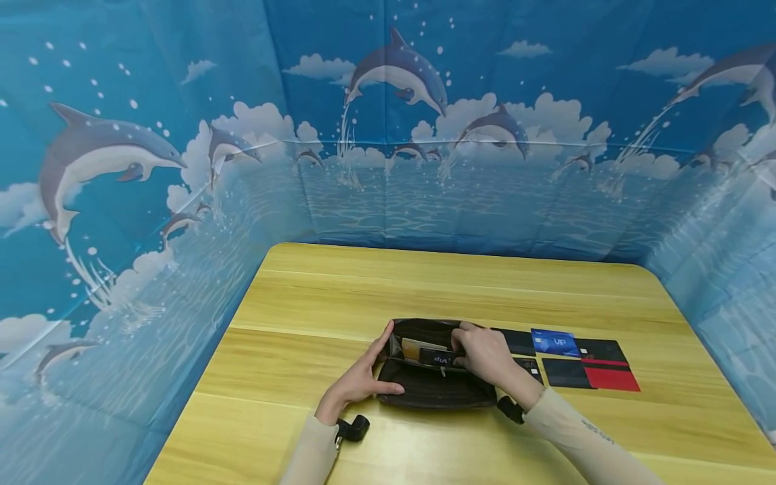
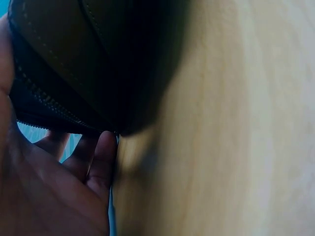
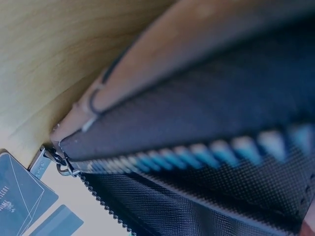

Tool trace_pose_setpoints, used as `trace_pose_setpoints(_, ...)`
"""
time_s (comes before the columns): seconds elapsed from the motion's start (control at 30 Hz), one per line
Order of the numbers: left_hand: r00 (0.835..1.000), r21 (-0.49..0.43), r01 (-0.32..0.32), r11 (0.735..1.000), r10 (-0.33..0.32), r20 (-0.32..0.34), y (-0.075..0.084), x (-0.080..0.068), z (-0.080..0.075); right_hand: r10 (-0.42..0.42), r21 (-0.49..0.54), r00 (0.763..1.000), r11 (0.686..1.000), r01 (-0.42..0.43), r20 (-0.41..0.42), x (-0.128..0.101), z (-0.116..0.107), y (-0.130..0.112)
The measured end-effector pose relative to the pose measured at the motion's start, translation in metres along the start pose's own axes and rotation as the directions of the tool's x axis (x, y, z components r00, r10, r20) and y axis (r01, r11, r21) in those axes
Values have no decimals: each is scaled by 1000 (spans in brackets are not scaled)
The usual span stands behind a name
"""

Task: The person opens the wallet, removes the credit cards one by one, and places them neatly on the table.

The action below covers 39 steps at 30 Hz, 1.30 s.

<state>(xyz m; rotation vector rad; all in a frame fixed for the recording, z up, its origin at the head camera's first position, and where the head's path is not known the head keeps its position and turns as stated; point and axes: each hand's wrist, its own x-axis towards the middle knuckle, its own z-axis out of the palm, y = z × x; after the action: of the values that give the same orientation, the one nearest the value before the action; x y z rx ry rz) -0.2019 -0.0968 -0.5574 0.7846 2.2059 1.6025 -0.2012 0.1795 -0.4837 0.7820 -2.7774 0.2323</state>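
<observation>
A dark zip-around wallet [image 1: 436, 391] lies spread on the table, its front flap toward me. My left hand [image 1: 358, 380] grips its left end, the thumb on the front flap and a finger reaching to the back corner. In the left wrist view, fingertips touch the underside of the wallet [image 2: 64, 54]. Inside, a black VIP card [image 1: 435, 357] stands in front of a tan piece [image 1: 413, 347]. With curled fingers, my right hand [image 1: 485, 350] pinches the card's right end. Zip teeth [image 3: 197, 157] cross the right wrist view, where the right fingers are mostly hidden.
Right of the wallet lie several cards: a blue VIP card [image 1: 553, 342], a red-and-black card [image 1: 612, 378], a black card [image 1: 519, 341] and others, partly overlapping. The wooden table [image 1: 273, 391] meets a dolphin-print curtain [image 1: 376, 195] behind and at the sides.
</observation>
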Motion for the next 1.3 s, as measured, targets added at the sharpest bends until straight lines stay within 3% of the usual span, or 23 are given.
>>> trace_pose_setpoints(0.23,999,-1,-22,1000,22,24,30,-6,-4,6,-14,1000,1000,-6,6,0,1,-1)
trace_pose_setpoints(0.53,999,-6,0,1000,0,44,35,-7,-5,22,-19,1000,1000,-21,5,-1,2,-3)
trace_pose_setpoints(0.77,1000,-2,3,1000,-3,2,-5,0,1,1,-14,1000,1000,-1,-5,-2,2,-1)
trace_pose_setpoints(1.3,1000,-3,-6,1000,6,-11,-4,1,1,12,91,999,996,-8,-43,-1,1,6)
